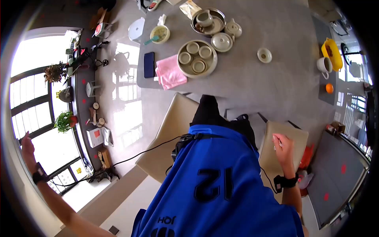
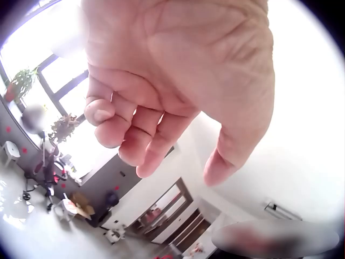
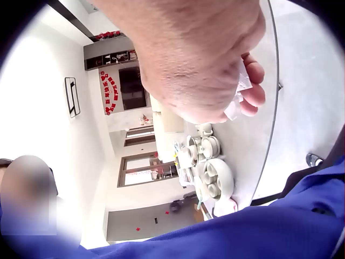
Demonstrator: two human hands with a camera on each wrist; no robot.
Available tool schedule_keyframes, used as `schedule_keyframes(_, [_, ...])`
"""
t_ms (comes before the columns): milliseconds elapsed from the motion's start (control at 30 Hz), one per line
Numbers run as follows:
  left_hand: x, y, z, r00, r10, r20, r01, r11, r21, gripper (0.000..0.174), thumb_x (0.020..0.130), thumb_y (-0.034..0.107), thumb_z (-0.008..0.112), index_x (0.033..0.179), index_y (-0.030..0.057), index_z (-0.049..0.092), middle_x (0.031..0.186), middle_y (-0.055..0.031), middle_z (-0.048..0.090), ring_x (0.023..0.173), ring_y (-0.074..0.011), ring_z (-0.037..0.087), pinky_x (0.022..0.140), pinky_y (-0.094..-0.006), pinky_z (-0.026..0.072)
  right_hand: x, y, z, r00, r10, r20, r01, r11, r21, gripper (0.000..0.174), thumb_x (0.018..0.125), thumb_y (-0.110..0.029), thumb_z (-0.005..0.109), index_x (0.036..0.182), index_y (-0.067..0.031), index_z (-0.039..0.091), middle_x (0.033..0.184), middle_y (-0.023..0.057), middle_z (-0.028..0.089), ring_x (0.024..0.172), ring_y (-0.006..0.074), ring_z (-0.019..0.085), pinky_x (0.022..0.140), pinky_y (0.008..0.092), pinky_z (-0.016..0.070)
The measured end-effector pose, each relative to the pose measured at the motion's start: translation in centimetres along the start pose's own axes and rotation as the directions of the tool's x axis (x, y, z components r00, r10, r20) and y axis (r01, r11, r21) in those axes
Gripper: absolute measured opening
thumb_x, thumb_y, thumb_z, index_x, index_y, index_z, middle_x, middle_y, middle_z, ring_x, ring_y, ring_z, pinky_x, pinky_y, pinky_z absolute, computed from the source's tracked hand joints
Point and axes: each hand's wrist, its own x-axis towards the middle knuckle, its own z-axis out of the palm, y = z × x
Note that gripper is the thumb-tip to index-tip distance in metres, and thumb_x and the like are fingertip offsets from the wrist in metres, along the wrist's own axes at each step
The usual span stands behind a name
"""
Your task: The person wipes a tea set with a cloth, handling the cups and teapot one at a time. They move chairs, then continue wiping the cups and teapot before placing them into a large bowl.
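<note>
My left hand (image 1: 28,152) is raised far out to the left, near the windows, holding nothing. In the left wrist view its fingers (image 2: 135,143) bend loosely and the thumb stands apart. My right hand (image 1: 285,152) is over the beige chair on the right, fingers curled round a small crumpled piece of clear-white wrapping (image 3: 240,91). Most of that piece is hidden in the palm. On the grey table (image 1: 244,75) ahead, a round tray (image 1: 213,65) bears several small cups. Beside it are a lidded bowl (image 1: 222,42), a teapot (image 1: 233,28) and a metal basin (image 1: 222,16).
A pink cloth (image 1: 172,72) and a dark phone (image 1: 149,65) lie at the table's left. One small cup (image 1: 264,55) stands alone. Farther right are a mug (image 1: 324,65), an orange (image 1: 329,88) and a yellow basket (image 1: 334,55). Chairs (image 1: 167,134) stand at the near edge.
</note>
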Motion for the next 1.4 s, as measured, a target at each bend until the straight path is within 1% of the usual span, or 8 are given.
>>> schedule_keyframes(67, [3.1,1.5,-2.0,0.995,0.073,0.068,-0.063,0.988,-0.139,0.049,0.114,0.036,0.048,0.15,0.0044,0.057,0.079,0.0114,0.049,0.064,0.0011,0.033,0.055,-0.0197,0.0237,1.1,-0.6,1.8,1.0,0.003,0.006,-0.003,1.0,0.0,0.015,0.098,-0.011,0.069,0.105,0.002,0.073,0.088,0.0183,0.073,0.073,0.028,0.07,0.064,0.035,0.053])
schedule_keyframes(200, [6.6,5.2,11.0,0.846,0.474,0.244,-0.523,0.825,0.213,0.055,0.11,0.047,0.053,0.144,0.0047,0.06,0.079,0.0064,0.045,0.066,-0.005,0.039,0.061,-0.0227,0.0327,3.5,-0.5,6.7,0.999,-0.036,-0.003,0.036,0.999,0.004,0.013,0.097,-0.011,0.07,0.104,0.0003,0.074,0.087,0.0187,0.073,0.075,0.0329,0.072,0.065,0.0368,0.0534])
schedule_keyframes(433, [-4.5,17.1,47.6,0.63,0.409,0.66,-0.114,0.889,-0.443,0.022,0.084,0.009,0.066,0.102,-0.0016,0.071,0.083,-0.0022,0.064,0.073,-0.0086,0.06,0.07,-0.0251,0.0512,8.9,-1.1,12.9,0.994,-0.041,0.1,0.04,0.999,0.011,0.015,0.092,-0.011,0.076,0.104,-0.0015,0.074,0.087,0.0173,0.072,0.072,0.0349,0.07,0.062,0.0394,0.0525])
schedule_keyframes(633, [-10.3,17.8,66.7,0.571,0.657,0.493,-0.453,0.752,-0.478,0.026,0.083,0.0,0.078,0.108,-0.0016,0.072,0.088,-0.0081,0.066,0.076,-0.0165,0.062,0.069,-0.0287,0.0503,11.6,3.3,15.1,0.99,-0.086,0.114,0.095,0.993,-0.075,0.015,0.087,-0.009,0.078,0.101,-0.0034,0.074,0.085,0.0146,0.073,0.072,0.0333,0.071,0.064,0.0379,0.0546])
schedule_keyframes(967, [-10.6,17.6,76.0,0.522,0.78,0.344,-0.701,0.622,-0.348,0.029,0.085,0.011,0.079,0.112,0.0002,0.075,0.097,-0.0125,0.058,0.084,-0.0291,0.062,0.074,-0.0376,0.0513,14.4,3.2,16.4,0.993,0.113,-0.039,-0.104,0.979,0.172,0.015,0.093,-0.005,0.068,0.104,0.0021,0.075,0.082,0.0085,0.071,0.068,0.0143,0.063,0.064,0.0277,0.0475])
schedule_keyframes(1067, [-10.4,17.3,77.5,0.49,0.816,0.306,-0.774,0.569,-0.279,0.025,0.082,0.012,0.081,0.104,0.0001,0.076,0.096,-0.0124,0.057,0.084,-0.0299,0.061,0.074,-0.0401,0.0512,15.2,4.4,18.3,0.94,-0.141,-0.311,0.174,0.981,0.083,0.018,0.092,-0.003,0.068,0.108,0.0027,0.074,0.082,0.0109,0.069,0.071,0.0163,0.063,0.065,0.0284,0.0474])
schedule_keyframes(1267, [-10.3,16.4,79.1,0.477,0.848,0.231,-0.779,0.53,-0.336,0.016,0.082,0.008,0.079,0.095,-0.0001,0.076,0.088,-0.0121,0.059,0.079,-0.0297,0.063,0.068,-0.0399,0.051,15.3,3.0,21.7,0.909,0.101,-0.404,0.026,0.954,0.298,0.012,0.088,-0.002,0.073,0.1,0.0002,0.073,0.082,0.0072,0.064,0.07,0.0137,0.056,0.063,0.0285,0.0428])
schedule_keyframes(1400, [-10.3,16.3,78.6,0.462,0.879,0.118,-0.793,0.469,-0.388,0.011,0.082,0.005,0.078,0.093,0.0002,0.076,0.083,-0.0106,0.059,0.074,-0.0281,0.062,0.062,-0.0366,0.0502,14.8,3.8,22.9,0.912,-0.134,-0.388,0.213,0.963,0.168,0.012,0.087,0.0,0.078,0.094,0.0,0.068,0.091,0.0061,0.062,0.078,0.0108,0.055,0.067,0.0244,0.0428])
